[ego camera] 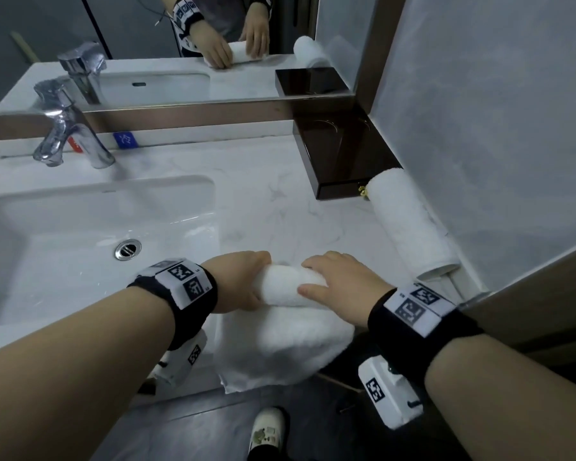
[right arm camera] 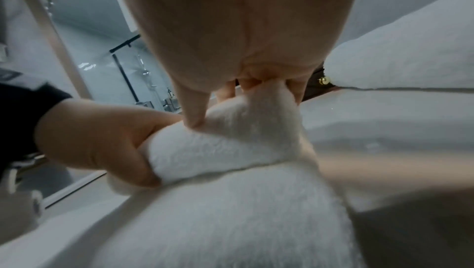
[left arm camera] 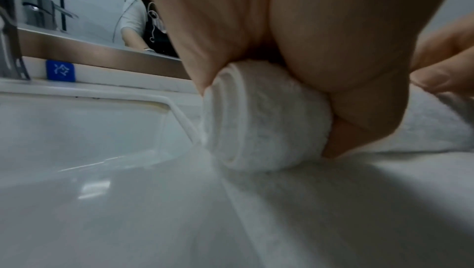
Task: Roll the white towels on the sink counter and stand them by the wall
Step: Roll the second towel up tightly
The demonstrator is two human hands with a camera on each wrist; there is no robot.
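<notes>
While both hands work the soft white terry towel (ego camera: 288, 287) at six o'clock on the white marble-patterned table (ego camera: 263, 194), the rolling step is about halfway, by my judgement: a tight roll lies crosswise between the hands, and the flat unrolled part runs back over the table's near edge. The left hand (ego camera: 243, 281) curls round the roll's left end, thumb underneath and fingers over the top, as the left wrist view shows; the right hand (ego camera: 338, 281) curls over the right end, thumb pressed into the pile. Next, the roll probably has to be brought toward the body over the loose part, with even pressure at both ends so it stays straight, then stood up by the wall. A finished white rolled towel (ego camera: 409, 224) already leans against the grey wall (ego camera: 496, 128) at three o'clock, just beside a dark brown glossy box (ego camera: 340, 154) at one o'clock. At nine o'clock sits the white ceramic basin (ego camera: 80, 234) with its chrome tap (ego camera: 70, 134) at eleven o'clock, and a mirror (ego camera: 180, 44) runs across twelve o'clock, reflecting the hands.
</notes>
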